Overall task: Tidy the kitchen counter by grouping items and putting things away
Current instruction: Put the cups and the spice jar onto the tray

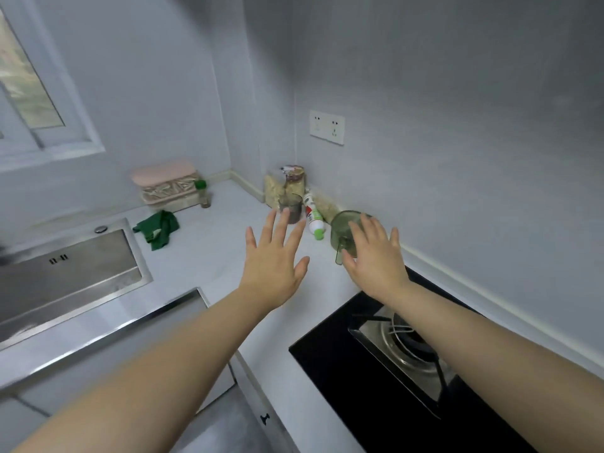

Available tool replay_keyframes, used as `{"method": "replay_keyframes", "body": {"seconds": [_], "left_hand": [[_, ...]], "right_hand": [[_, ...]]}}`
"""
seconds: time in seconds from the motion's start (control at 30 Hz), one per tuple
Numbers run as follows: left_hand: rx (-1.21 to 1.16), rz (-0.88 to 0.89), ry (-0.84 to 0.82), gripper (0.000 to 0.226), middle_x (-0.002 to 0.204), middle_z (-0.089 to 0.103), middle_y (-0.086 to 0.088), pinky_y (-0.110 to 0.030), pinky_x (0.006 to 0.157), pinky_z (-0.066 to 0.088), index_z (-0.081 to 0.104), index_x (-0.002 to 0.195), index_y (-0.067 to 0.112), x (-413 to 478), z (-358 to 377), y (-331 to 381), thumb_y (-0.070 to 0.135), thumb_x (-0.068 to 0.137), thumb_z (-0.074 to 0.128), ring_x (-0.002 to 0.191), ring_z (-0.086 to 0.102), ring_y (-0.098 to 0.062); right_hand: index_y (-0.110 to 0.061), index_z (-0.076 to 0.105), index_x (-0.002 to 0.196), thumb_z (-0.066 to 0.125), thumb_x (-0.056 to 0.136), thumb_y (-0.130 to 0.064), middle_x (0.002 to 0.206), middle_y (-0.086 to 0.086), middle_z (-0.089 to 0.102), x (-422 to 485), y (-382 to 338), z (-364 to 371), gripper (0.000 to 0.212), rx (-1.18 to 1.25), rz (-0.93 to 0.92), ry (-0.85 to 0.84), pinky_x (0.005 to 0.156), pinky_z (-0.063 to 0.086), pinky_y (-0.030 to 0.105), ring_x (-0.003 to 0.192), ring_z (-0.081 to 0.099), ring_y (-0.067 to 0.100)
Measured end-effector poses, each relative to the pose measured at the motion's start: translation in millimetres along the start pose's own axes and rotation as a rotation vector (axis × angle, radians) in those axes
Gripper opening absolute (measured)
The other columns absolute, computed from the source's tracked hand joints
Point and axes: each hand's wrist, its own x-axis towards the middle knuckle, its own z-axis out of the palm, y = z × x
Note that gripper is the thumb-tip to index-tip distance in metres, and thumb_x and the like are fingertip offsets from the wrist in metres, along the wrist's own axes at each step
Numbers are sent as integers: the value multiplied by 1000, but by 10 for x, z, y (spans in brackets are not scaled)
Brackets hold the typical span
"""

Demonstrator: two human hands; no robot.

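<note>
My left hand (274, 259) is stretched out over the white counter (209, 250) with its fingers spread and straight, holding nothing. My right hand (376, 256) is also flat and empty, partly covering a green translucent measuring cup (341, 228) that lies against the wall. A white bottle with a green cap (313, 214) lies on its side just left of the cup. Behind it in the corner stand clear jars of grains (283, 188) and a small dark jar (294, 212). A crumpled green cloth (158, 228) lies near the sink.
A steel sink (65, 273) is set into the counter at left. A black gas hob (392, 371) with a burner is at lower right. A pink-lidded box (166, 186) and a small green-capped bottle (202, 194) stand by the far wall. A wall socket (327, 127) is above the corner.
</note>
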Motion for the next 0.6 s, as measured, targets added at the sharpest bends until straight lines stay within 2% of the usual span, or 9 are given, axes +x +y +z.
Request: {"method": "replay_keyframes", "body": {"seconds": [0.1,0.2,0.3,0.4,0.5,0.6], "left_hand": [[9,-46,-36,65,160,-9,-6,-57,114,2,-1,152,25,180,89,-298,48,98,26,146,-11,-28],[23,-53,-60,65,159,-12,-6,-57,114,1,-4,152,25,389,206,-588,48,99,25,146,-13,-27],[1,-63,-64,65,159,-13,-6,-56,114,1,-4,152,24,623,335,-848,48,99,24,146,-13,-27],[22,-38,-103,65,159,-16,-5,-56,114,0,-7,151,25,844,526,-1099,49,99,22,146,-16,-27],[26,18,-134,64,158,-18,-5,-56,114,0,-9,151,26,1181,753,-1461,50,99,20,145,-17,-27],[-51,51,-160,65,159,-15,-3,-54,116,0,-7,151,26,1505,917,-1831,50,98,22,146,-15,-25]], "right_hand": [[-12,30,146,28,91,-46,156,12,21,382,-184,101,64,55,-16,-5,113,14,56,143,19,27],[-14,28,146,40,95,-40,157,10,17,706,-356,244,59,82,-38,-1,114,8,53,145,13,24],[-15,23,148,40,95,-40,158,8,14,991,-496,393,61,84,-35,-6,115,7,51,146,12,24],[-13,22,149,37,94,-40,158,9,16,1208,-656,607,64,126,-22,-29,116,11,51,145,14,25],[-12,20,149,43,93,-37,158,9,13,1512,-820,882,65,89,-21,-67,116,13,47,145,13,25],[-11,21,148,45,92,-38,158,10,11,1874,-984,1066,67,47,-8,-111,117,13,45,145,10,25]]}}
